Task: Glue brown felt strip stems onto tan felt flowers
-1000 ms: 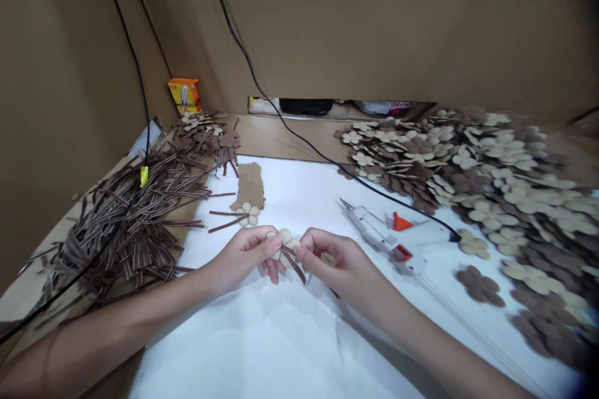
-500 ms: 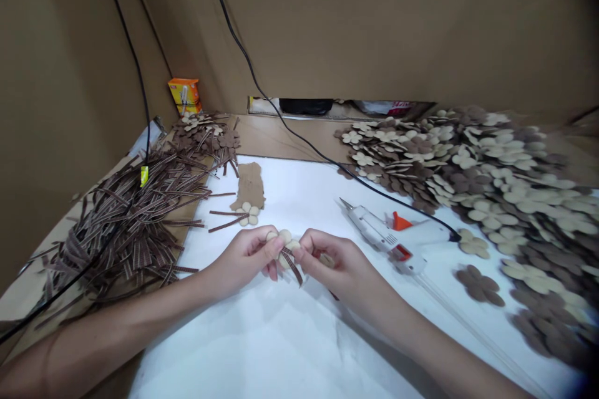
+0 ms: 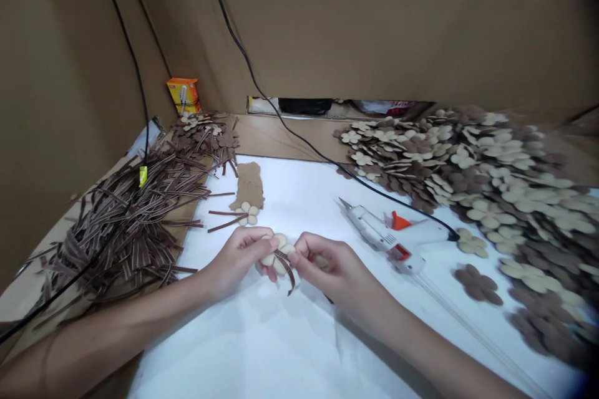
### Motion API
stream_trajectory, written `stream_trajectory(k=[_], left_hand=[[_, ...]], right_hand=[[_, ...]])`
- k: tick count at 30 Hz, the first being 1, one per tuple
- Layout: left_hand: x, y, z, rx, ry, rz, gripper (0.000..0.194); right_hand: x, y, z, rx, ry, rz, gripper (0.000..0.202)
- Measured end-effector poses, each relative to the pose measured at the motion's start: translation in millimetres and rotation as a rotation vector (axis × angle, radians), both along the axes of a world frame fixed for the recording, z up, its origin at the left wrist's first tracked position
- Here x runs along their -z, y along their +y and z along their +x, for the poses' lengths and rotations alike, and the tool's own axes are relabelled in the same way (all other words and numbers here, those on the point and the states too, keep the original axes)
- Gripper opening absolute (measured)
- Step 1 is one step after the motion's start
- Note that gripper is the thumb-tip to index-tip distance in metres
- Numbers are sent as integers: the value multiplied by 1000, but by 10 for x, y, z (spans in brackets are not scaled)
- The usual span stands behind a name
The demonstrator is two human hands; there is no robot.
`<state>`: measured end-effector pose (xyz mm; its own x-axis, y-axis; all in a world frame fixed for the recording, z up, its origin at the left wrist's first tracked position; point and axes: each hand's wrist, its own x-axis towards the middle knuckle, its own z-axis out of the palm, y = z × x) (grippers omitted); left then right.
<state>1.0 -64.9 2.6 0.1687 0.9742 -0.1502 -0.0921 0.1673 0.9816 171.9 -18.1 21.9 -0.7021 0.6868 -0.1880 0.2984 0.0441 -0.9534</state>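
Observation:
A cream felt flower (image 3: 279, 265) with a brown stitched ribbon (image 3: 284, 260) across it is held between both hands. My left hand (image 3: 248, 255) pinches its left petals, thumb on top. On the other side, my right hand (image 3: 322, 262) pinches the right edge near the ribbon, and another cream piece shows partly among its curled fingers. Just beyond my left hand, a cream flower with two brown ribbon tails (image 3: 248, 213) lies beside a torn piece of brown cardboard (image 3: 250, 184). A white glue gun with an orange trigger (image 3: 379, 227) rests right of my right hand.
Brown stitched ribbons (image 3: 135, 212) are heaped at left, with small flowers behind them. Cream and brown felt flowers (image 3: 491, 168) pile up at right. A black cable (image 3: 281, 118) crosses to the glue gun. An orange box (image 3: 184, 95) stands at the back left, and white paper (image 3: 234, 349) covers the work surface.
The held flower has turned slightly and more of its face shows, with the ribbon bent across it. Both hands have shifted a little.

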Motion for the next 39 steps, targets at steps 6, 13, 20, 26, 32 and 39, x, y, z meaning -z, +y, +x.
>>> stream_trajectory(k=[6,13,20,26,32,39], left_hand=[[28,25,-16,1,-10,-12,33],[39,41,-4,-72,35,16,26],[49,30,17,-133,38,-32,30],[46,37,34,-133,-1,-85,31],[33,41,53,-158,4,-106,30],[30,45,33,-103,-33,-79,38]], right_hand=[[-115,-14,7,23,-72,188,22],[-65,-14,18,-25,-69,438,15],[-55,9,10,-54,-47,487,16],[-50,4,10,-84,-57,540,17],[-37,6,13,-100,-37,577,16],[-118,-11,11,15,-68,257,23]])
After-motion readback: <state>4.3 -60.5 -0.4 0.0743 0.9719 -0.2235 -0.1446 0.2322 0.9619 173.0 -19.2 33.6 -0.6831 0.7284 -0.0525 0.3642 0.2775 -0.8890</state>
